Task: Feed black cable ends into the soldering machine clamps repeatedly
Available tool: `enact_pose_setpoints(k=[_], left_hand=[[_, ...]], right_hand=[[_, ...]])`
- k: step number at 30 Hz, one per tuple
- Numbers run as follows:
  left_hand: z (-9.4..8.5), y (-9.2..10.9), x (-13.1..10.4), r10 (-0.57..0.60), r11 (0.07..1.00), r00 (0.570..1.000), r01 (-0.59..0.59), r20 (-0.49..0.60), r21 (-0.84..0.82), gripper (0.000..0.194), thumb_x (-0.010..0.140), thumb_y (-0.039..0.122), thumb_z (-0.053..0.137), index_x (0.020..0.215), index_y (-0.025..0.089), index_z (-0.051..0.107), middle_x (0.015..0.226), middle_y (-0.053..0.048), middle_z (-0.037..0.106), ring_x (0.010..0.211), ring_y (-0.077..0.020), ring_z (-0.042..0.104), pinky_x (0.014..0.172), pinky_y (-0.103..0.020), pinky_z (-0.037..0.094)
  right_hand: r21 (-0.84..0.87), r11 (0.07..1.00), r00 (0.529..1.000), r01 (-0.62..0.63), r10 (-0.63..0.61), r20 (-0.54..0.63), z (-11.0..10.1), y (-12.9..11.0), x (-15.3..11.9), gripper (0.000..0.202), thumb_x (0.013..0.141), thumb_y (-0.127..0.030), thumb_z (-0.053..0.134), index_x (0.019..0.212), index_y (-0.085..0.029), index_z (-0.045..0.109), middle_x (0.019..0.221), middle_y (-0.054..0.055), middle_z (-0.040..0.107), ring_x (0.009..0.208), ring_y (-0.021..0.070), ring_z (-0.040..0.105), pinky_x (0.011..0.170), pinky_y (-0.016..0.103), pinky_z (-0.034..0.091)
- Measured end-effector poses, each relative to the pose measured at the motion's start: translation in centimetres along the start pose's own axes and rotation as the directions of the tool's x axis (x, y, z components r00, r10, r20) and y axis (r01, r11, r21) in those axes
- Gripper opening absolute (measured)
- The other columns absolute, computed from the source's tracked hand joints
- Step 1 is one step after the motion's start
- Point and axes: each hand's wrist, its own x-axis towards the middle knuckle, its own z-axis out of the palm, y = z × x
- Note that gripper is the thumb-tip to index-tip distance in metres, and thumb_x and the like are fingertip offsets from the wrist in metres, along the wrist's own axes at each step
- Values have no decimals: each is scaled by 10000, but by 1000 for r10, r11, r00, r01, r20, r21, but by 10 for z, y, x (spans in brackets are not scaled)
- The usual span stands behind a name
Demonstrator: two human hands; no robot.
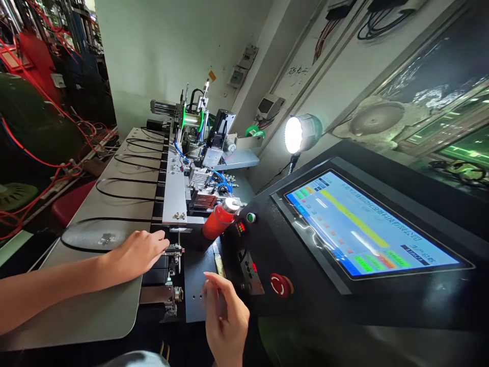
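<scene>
My left hand (144, 251) reaches over the pale tabletop, its fingers curled and closed beside a small metal fixture (174, 251) at the near end of the machine. A looped black cable (82, 221) runs under that hand; whether the fingertips grip it is hidden. Lower down, my right hand (229, 317) hovers over a dark metal plate (194, 278), thumb and fingers drawn together in a loose pinch. Anything between those fingers is too small or hidden to make out. A red bottle (219, 220) with a silver cap stands beyond the right hand.
More black cables (128, 181) lie looped along the tabletop (95, 306). Behind is an assembly machine (202, 168) with a green-rimmed wire spool (192, 120). At right are a lit touchscreen (367, 229), a red emergency stop button (280, 285) and a bright lamp (294, 135).
</scene>
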Motion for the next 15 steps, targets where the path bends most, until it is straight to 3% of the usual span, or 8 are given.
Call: enact_pose_setpoints(k=[6,10,13,15], left_hand=[[4,3,3,-11,1000,1000,11,16,-19,123,855,115,560,774,185,619,773,-13,623,528,-128,592,455,-251,315],[-15,-4,-5,-47,994,993,35,-112,-104,85,828,143,627,809,210,675,815,-11,664,688,-162,654,558,-244,418],[-51,-37,-18,-190,975,954,155,-233,-160,158,920,270,547,968,250,697,945,1,686,811,-150,661,694,-240,455],[-72,-76,-30,-356,934,869,315,-343,-170,262,961,335,464,1017,217,692,992,-22,684,881,-158,649,774,-247,446]], right_hand=[[-2,1000,1000,5,-5,-6,-1,0,2,154,917,-127,482,978,-209,597,636,-36,582,520,84,594,515,168,477],[-20,999,999,-31,31,5,-3,3,-3,141,907,-220,519,949,-196,652,642,-6,641,499,116,609,502,201,498],[-68,982,983,-176,172,-59,-7,8,-11,188,884,-335,582,939,-199,700,676,26,692,512,141,643,522,217,519],[-65,963,962,-262,255,-99,-11,14,-12,208,856,-379,629,950,-214,713,669,36,699,519,156,659,483,212,510]])
